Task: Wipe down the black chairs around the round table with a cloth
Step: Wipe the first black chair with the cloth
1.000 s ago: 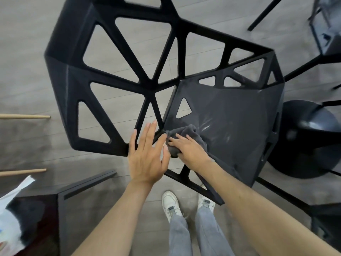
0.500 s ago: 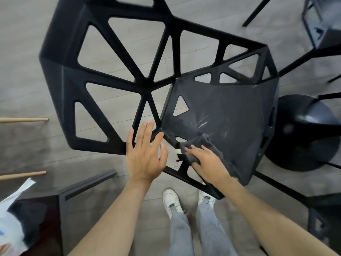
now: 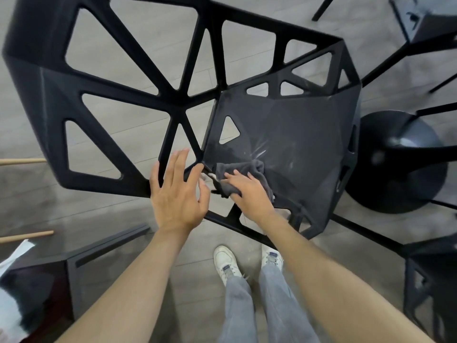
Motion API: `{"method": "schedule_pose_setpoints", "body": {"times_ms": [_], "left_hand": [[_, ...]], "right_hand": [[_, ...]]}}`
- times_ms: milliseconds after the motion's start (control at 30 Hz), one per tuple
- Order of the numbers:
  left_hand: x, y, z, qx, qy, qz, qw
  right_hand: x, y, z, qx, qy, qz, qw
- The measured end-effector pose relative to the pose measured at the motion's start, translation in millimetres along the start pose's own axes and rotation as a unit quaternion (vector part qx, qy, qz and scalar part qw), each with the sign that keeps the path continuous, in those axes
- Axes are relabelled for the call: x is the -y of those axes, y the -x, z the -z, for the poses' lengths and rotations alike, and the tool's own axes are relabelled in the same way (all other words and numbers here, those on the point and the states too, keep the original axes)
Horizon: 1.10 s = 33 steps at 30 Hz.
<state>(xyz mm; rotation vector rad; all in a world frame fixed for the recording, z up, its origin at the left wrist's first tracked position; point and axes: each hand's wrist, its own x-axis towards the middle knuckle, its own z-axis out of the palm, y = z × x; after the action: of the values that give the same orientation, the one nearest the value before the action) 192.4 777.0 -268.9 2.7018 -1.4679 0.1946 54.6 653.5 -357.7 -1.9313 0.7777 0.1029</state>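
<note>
A black chair (image 3: 306, 134) with a lattice back of triangular openings fills the middle of the view, seen from above. Its seat shows pale dusty streaks. A dark grey cloth (image 3: 244, 170) lies bunched on the seat's near left corner. My right hand (image 3: 249, 193) presses down on the cloth, its fingers lying over it. My left hand (image 3: 176, 194) rests with spread fingers on the lower bar of the chair's back, just left of the cloth.
The round black table base (image 3: 400, 169) stands right of the chair. Another black chair (image 3: 430, 18) is at top right, a third (image 3: 435, 288) at lower right. A dark glossy table corner (image 3: 44, 283) with white paper sits lower left. Two wooden sticks (image 3: 24, 235) jut in from the left.
My right hand slid the cloth right along the seat's near edge, then back left and slightly farther in. My left hand stayed on the chair back.
</note>
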Motion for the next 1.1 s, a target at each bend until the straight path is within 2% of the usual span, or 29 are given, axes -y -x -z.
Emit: {"method": "schedule_pose_setpoints", "body": {"times_ms": [100, 300, 400, 567, 600, 667, 733, 800, 1000, 1100], "left_hand": [[-2, -1, 1, 0.003, -0.002, -0.001, 1.0], [-3, -2, 4, 0.01, 0.005, 0.008, 1.0], [-3, -1, 5, 0.007, 0.006, 0.011, 1.0], [-2, 1, 0, -0.02, 0.002, -0.001, 1.0], [-1, 1, -1, -0.022, 0.002, -0.005, 1.0], [-1, 1, -1, -0.018, 0.0, -0.007, 1.0], [-1, 1, -2, -0.013, -0.002, -0.006, 1.0], [-1, 2, -2, -0.005, -0.001, -0.005, 1.0], [-2, 0, -1, 0.038, -0.06, -0.01, 0.997], [-2, 0, 2, 0.036, -0.061, -0.017, 0.997]], "right_hand": [[-19, 10, -2, 0.029, 0.051, 0.021, 0.998], [-72, 102, 53, 0.089, 0.071, 0.041, 0.993], [-69, 128, 61, 0.048, 0.055, 0.012, 0.997], [-36, 75, 49, -0.087, 0.023, -0.007, 0.996], [-28, 58, 43, -0.093, 0.016, -0.009, 0.996], [-14, 32, 29, -0.047, 0.024, -0.006, 0.999], [-13, 23, 17, 0.004, 0.104, 0.036, 0.994], [-25, 30, 22, -0.012, 0.178, 0.062, 0.982], [-77, 114, 80, -0.081, 0.273, -0.014, 0.959], [-96, 150, 85, -0.098, 0.222, -0.098, 0.965]]}}
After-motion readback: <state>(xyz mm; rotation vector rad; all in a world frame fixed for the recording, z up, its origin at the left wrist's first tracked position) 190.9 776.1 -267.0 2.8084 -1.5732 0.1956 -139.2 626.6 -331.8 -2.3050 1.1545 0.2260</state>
